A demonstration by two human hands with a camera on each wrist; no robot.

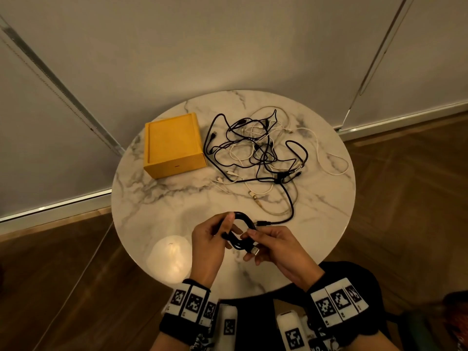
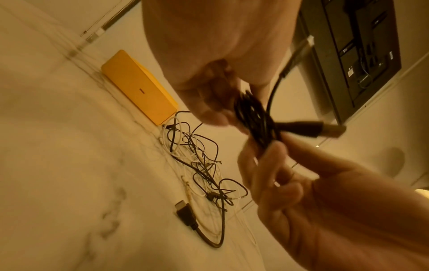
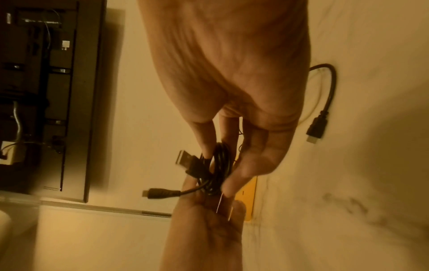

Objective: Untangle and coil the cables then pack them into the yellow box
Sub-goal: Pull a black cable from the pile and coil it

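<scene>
A small black coiled cable (image 1: 241, 230) hangs above the near edge of the round marble table (image 1: 177, 198). My left hand (image 1: 214, 239) grips one side of the coil, and my right hand (image 1: 268, 245) pinches the other side by its USB plug (image 1: 254, 250). The right wrist view shows the coil (image 3: 216, 170) with both plugs sticking out. In the left wrist view the coil (image 2: 255, 121) sits between both hands. A tangle of black and white cables (image 1: 260, 153) lies at the table's far right. The closed yellow box (image 1: 172, 144) stands left of the tangle.
One black cable end with a plug (image 1: 263, 222) lies on the table just beyond my hands. A bright light reflection (image 1: 171, 257) shows on the near left of the tabletop. Wooden floor surrounds the table, with pale walls behind.
</scene>
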